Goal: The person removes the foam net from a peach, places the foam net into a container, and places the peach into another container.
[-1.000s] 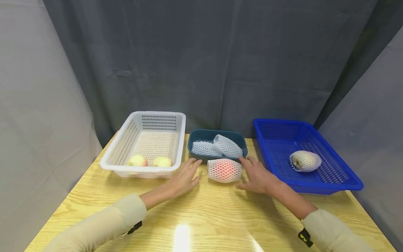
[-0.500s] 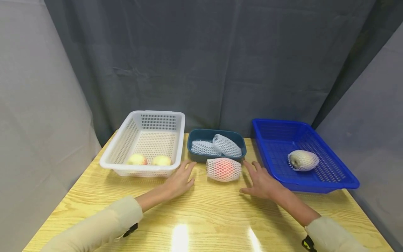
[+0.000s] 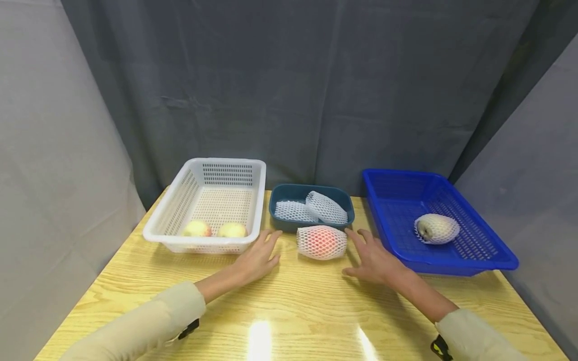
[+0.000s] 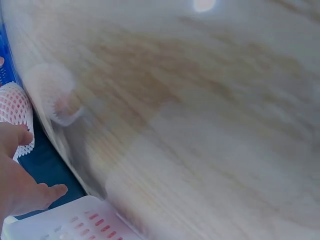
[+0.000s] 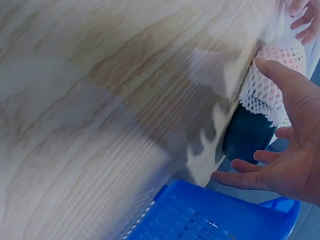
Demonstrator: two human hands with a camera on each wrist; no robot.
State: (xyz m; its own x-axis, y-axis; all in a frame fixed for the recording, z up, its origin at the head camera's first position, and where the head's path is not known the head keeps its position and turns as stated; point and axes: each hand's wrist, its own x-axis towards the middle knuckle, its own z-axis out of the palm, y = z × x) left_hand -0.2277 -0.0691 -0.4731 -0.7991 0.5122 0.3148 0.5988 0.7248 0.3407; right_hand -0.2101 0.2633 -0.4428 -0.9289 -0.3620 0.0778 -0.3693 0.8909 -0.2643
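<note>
A reddish fruit in a white foam net sleeve (image 3: 322, 243) lies on its side on the table, just in front of a dark teal tray (image 3: 311, 189). To its left, my left hand (image 3: 255, 259) stays apart from it with fingers extended, near the white basket's front corner. My right hand (image 3: 374, 259) has its fingers spread close to the fruit's right end; in the right wrist view a small gap seems to part the thumb from the netting (image 5: 272, 75). Neither hand holds anything. Two white foam net sleeves (image 3: 326, 208) lie in the teal tray.
At the left stands a white perforated basket (image 3: 155, 215) with two yellow-red apples (image 3: 232, 230) in it. A blue basket (image 3: 381, 225) at the right holds one net-wrapped fruit (image 3: 436, 229). A dark curtain (image 3: 289, 90) hangs behind the wooden table (image 3: 298, 311).
Both hands have drawn slightly apart from the net-wrapped fruit, the left hand leftward and the right hand rightward. Over the last half second they have barely moved. The fruit stays in place.
</note>
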